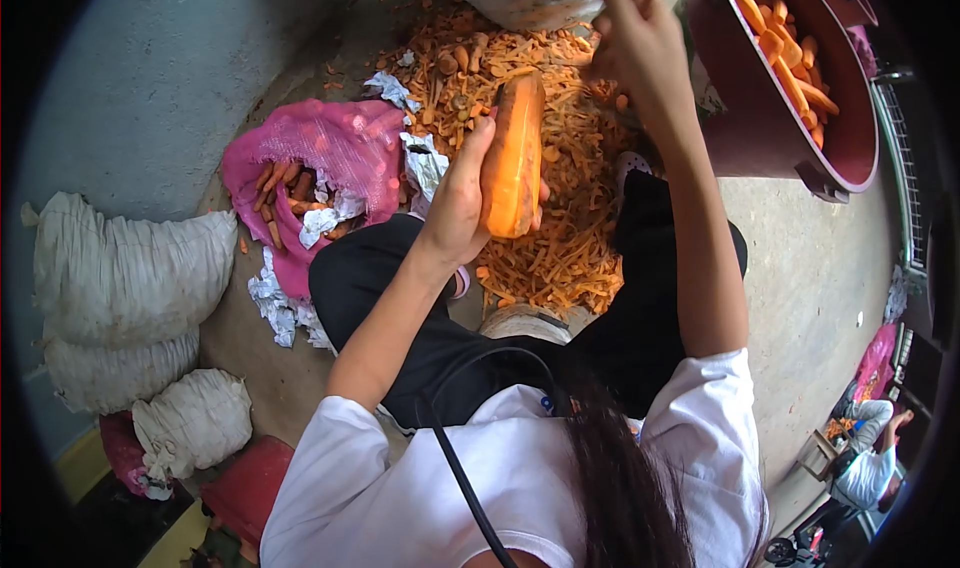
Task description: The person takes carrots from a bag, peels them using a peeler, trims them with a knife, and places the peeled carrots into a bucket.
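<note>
My left hand (462,198) is wrapped round a thick, partly peeled carrot (515,168), held upright above the floor between my knees. Its lower part is bright smooth orange, while darker skin shows near the top. Raised beyond it at the upper right is my right hand (635,33), apart from the carrot, with its fingers curled closed. What those fingers hold, if anything, I cannot make out. Below both hands spreads a heap of orange peelings (575,228), with a few stubby carrot pieces (460,60) at its far side.
A pink mesh sack (350,148) of unpeeled carrots lies open on the left, near crumpled paper (275,303). A maroon tub (740,108) of peeled carrots stands at upper right. White sacks (130,268) line the left wall. Another person (868,478) sits far right.
</note>
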A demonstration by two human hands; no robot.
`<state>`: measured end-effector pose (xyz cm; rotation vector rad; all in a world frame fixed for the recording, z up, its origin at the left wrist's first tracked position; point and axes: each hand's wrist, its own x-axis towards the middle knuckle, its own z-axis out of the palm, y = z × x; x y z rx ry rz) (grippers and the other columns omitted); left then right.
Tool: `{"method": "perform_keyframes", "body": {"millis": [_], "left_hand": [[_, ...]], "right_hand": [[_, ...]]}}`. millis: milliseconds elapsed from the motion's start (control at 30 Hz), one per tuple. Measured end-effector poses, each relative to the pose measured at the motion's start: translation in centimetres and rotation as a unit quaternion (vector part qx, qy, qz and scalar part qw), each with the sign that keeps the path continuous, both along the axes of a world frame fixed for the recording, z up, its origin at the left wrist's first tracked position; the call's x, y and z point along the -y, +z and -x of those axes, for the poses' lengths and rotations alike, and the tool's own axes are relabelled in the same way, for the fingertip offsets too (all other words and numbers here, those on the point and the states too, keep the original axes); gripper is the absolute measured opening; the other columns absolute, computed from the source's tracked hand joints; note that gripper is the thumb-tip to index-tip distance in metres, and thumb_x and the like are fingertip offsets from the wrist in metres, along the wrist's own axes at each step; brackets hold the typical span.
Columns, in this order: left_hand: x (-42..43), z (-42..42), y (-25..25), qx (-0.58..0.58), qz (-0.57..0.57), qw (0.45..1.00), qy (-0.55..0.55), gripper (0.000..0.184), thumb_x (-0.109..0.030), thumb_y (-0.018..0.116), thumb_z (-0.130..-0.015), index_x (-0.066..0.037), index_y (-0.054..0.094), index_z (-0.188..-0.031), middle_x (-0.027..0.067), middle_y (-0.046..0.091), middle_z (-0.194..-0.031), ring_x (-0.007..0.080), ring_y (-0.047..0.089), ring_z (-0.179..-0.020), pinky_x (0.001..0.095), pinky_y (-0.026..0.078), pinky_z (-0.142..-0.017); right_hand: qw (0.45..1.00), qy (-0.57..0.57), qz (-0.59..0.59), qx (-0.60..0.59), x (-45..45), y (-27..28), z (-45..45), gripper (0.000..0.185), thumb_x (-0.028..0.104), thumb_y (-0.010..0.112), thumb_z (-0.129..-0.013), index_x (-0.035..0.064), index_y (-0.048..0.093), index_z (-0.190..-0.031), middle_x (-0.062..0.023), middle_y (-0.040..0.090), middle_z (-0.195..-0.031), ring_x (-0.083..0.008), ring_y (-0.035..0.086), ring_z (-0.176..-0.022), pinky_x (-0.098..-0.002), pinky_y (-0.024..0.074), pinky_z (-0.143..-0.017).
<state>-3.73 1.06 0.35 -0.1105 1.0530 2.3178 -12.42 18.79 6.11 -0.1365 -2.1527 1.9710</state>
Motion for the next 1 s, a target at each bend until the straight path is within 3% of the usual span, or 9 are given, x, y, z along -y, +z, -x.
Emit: {"method": "perform_keyframes", "body": {"millis": [67, 133, 233, 367, 500, 667, 733, 867, 1000], "left_hand": [[0.1, 0.5, 0.0, -0.009, -0.03, 0.999, 0.032, 0.046, -0.044, 0.032, -0.097, -0.007, 0.049, -0.12, 0.0084, 0.06, -0.095, 0.0176, 0.062, -0.077, 0.0329, 0.054, -0.056], [0.4, 0.9, -0.2, 0.039, -0.06, 0.995, 0.066, 0.045, -0.04, 0.034, -0.097, -0.006, 0.049, -0.123, 0.0073, 0.061, -0.098, 0.0194, 0.062, -0.082, 0.0334, 0.054, -0.064], [1.6, 1.5, -0.5, 0.088, -0.177, 0.98, 0.038, 0.043, -0.036, 0.037, -0.097, -0.003, 0.049, -0.123, 0.0102, 0.06, -0.1, 0.0222, 0.061, -0.089, 0.0352, 0.054, -0.076], [1.4, 1.8, 0.7, 0.116, -0.26, 0.958, 0.024, 0.044, -0.037, 0.039, -0.098, -0.002, 0.048, -0.122, 0.014, 0.06, -0.097, 0.0222, 0.061, -0.089, 0.0334, 0.056, -0.076], [1.3, 1.9, 0.1, 0.057, -0.265, 0.963, 0.016, 0.043, -0.039, 0.04, -0.097, -0.002, 0.05, -0.117, 0.0141, 0.06, -0.093, 0.0243, 0.061, -0.077, 0.0345, 0.056, -0.068], [1.5, 2.1, 0.2, 0.106, -0.135, 0.982, 0.082, 0.048, -0.043, 0.041, -0.095, -0.001, 0.048, -0.118, 0.0141, 0.06, -0.092, 0.026, 0.059, -0.086, 0.04, 0.053, -0.066], [1.2, 2.2, 1.0, 0.111, -0.132, 0.98, 0.096, 0.05, -0.044, 0.041, -0.095, 0.0, 0.048, -0.119, 0.0137, 0.059, -0.092, 0.0251, 0.058, -0.087, 0.0377, 0.052, -0.067], [1.6, 2.5, -0.2, 0.06, -0.09, 0.991, 0.077, 0.044, -0.043, 0.046, -0.094, -0.005, 0.049, -0.118, 0.0132, 0.06, -0.101, 0.0215, 0.061, -0.089, 0.0384, 0.053, -0.073], [0.8, 1.9, 1.2, 0.082, -0.061, 0.99, 0.1, 0.045, -0.044, 0.042, -0.096, -0.006, 0.05, -0.118, 0.0091, 0.061, -0.101, 0.0183, 0.061, -0.09, 0.0365, 0.051, -0.075]], "right_hand": [[0.98, 0.096, -0.142, 0.106, 1.3, 0.3, -3.0, 0.044, 0.044, 0.063, -0.086, 0.0016, 0.055, -0.096, 0.0013, 0.049, -0.062, -0.0037, 0.049, -0.047, -0.0195, 0.0398, -0.042], [0.959, 0.159, -0.235, -0.018, 2.3, -1.8, -4.1, 0.036, 0.035, 0.065, -0.085, -0.0004, 0.055, -0.082, -0.0025, 0.054, -0.062, -0.0088, 0.051, -0.046, -0.0254, 0.0429, -0.042], [0.963, 0.212, -0.077, 0.149, 1.0, -1.5, -3.5, 0.026, 0.023, 0.063, -0.085, -0.0018, 0.057, -0.08, -0.0038, 0.057, -0.064, -0.0093, 0.055, -0.045, -0.0253, 0.0469, -0.043], [0.99, 0.114, -0.044, 0.075, -1.4, -1.9, -2.0, 0.034, 0.036, 0.064, -0.087, 0.0034, 0.055, -0.082, -0.0012, 0.055, -0.06, -0.0072, 0.054, -0.045, -0.0232, 0.0457, -0.04], [0.93, 0.331, -0.114, 0.115, 1.1, -0.8, -3.7, 0.033, 0.035, 0.064, -0.088, 0.0039, 0.054, -0.088, 0.0032, 0.047, -0.059, -0.0043, 0.041, -0.042, -0.0219, 0.034, -0.037], [0.96, 0.187, -0.152, 0.14, -2.1, -2.1, -1.5, 0.035, 0.034, 0.06, -0.09, 0.0003, 0.056, -0.098, -0.0034, 0.06, -0.064, -0.007, 0.054, -0.047, -0.0214, 0.0465, -0.043], [0.919, 0.033, -0.391, 0.048, -2.7, -3.0, -1.2, 0.036, 0.036, 0.057, -0.092, 0.0009, 0.056, -0.099, -0.0045, 0.06, -0.067, -0.0077, 0.053, -0.046, -0.0227, 0.0467, -0.042], [0.998, 0.057, -0.028, -0.008, -1.2, -1.5, -2.0, 0.033, 0.036, 0.051, -0.095, 0.0034, 0.05, -0.097, -0.0009, 0.047, -0.063, -0.0067, 0.044, -0.043, -0.0243, 0.0449, -0.04], [0.958, 0.086, 0.269, -0.055, 3.0, 1.5, -4.7, 0.028, 0.034, 0.045, -0.097, 0.0059, 0.044, -0.098, 0.0021, 0.03, -0.06, -0.0056, 0.032, -0.039, -0.0294, 0.051, -0.042]]}}
